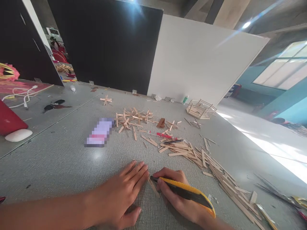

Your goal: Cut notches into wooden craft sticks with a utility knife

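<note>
My right hand (176, 193) is closed round a yellow and black utility knife (192, 193), its tip at a small wooden stick (153, 187) on the grey table. Flat on the table beside that stick lies my left hand (129, 188), fingers stretched out and fingertips at the stick's upper end. Whether anything lies beneath the left fingers is hidden. Beyond the hands are a pile of flat wooden sticks (182, 150), a red pen (165, 135) and a dark pen (174, 141).
Crossed stick pieces (136, 115) lie farther back, near a blurred purple object (100, 132). A stick frame (200, 110) and a green-white tube (185, 99) stand by the white panel (192, 57). Long strips and a second cutter (266, 215) lie at right.
</note>
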### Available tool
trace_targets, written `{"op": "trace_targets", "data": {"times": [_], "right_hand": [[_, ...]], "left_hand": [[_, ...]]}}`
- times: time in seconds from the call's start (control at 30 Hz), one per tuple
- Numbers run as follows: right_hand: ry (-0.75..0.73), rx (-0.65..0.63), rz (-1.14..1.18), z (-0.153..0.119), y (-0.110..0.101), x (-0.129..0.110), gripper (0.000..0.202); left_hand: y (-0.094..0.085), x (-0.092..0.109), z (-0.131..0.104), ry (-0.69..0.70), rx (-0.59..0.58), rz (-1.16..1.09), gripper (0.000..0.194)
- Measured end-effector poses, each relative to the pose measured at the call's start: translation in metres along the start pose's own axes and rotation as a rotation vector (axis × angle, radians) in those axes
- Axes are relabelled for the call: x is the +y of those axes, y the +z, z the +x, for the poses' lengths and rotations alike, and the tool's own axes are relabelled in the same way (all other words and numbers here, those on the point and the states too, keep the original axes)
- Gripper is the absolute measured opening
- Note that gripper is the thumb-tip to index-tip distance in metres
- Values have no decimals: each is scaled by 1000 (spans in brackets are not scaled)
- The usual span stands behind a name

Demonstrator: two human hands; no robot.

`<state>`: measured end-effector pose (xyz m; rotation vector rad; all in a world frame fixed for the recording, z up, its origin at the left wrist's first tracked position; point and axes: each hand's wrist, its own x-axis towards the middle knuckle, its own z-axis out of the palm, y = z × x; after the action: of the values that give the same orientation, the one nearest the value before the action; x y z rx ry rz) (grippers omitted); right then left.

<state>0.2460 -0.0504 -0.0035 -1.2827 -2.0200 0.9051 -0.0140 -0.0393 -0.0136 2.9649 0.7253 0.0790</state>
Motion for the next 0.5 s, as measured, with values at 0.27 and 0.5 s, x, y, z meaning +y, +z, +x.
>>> {"op": "trace_targets", "data": {"times": [0.27,0.5], "right_hand": [[-102,87,48,-6,2,2,28],[-24,125,-128,-11,6,10,18]], "left_hand": [[-5,0,-3,-54,12,-58,79],[-5,2,-3,-142,-39,-115,83]]}}
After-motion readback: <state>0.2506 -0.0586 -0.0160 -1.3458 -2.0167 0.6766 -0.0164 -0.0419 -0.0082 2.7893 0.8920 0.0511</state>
